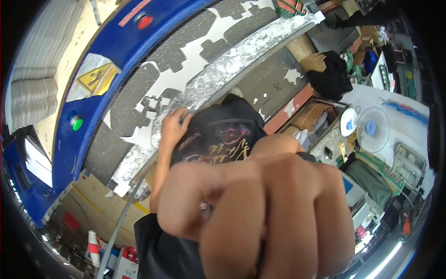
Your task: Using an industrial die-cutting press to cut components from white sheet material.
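My right hand is very close to the camera, large and blurred, covering the lower middle of the view. Its fingers are curled into a fist with the thumb at the left; whatever may be in it is hidden. My left hand rests at the near edge of a grey machine bed, its fingers slightly bent and the thumb apart, with nothing visible in it. White cut-out paper scraps lie across the bed beside that hand, and some lie on its pale, speckled edge strip.
The blue machine frame carries a red button, a green button and a yellow warning label. Stacked sheets stand at the far left. A fan and a cluttered table are at right; a grey rod slants at lower left.
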Demonstrator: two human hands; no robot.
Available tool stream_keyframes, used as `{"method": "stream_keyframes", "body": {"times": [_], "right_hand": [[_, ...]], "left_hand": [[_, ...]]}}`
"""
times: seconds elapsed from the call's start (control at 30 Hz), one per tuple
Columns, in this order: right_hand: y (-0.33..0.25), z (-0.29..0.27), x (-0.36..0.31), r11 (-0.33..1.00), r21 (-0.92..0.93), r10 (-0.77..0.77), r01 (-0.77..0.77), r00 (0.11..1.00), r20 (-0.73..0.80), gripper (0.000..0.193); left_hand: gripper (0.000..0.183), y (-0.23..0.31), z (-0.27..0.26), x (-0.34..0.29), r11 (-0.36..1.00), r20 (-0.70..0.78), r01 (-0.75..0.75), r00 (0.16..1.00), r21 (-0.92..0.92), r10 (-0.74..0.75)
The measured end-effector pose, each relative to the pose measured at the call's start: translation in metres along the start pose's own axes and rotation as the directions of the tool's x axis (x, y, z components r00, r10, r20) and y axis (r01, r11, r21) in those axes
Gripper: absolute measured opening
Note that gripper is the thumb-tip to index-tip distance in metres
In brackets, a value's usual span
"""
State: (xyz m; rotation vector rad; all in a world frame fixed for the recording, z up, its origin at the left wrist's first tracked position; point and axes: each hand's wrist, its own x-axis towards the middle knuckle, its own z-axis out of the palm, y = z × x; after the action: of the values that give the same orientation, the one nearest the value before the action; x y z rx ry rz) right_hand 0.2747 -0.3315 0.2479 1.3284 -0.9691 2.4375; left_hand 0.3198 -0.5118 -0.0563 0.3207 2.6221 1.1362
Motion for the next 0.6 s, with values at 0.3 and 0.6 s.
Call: {"method": "stream_keyframes", "body": {"times": [0.3,0.6], "right_hand": [[-0.101,-0.102,-0.021,0.924,0.304,0.239,-0.232,0.971,0.015,0.039],[-0.045,-0.502,-0.146,-0.229,-0.551,-0.353,-0.802,0.597,-0.721,0.095]], "left_hand": [[0.040,0.047,0.048,0.017,0.901,0.013,0.283,0.952,0.330,-0.304],[0.041,0.054,0.089,0.004,0.759,-0.360,0.480,0.869,0.440,-0.340]]}}
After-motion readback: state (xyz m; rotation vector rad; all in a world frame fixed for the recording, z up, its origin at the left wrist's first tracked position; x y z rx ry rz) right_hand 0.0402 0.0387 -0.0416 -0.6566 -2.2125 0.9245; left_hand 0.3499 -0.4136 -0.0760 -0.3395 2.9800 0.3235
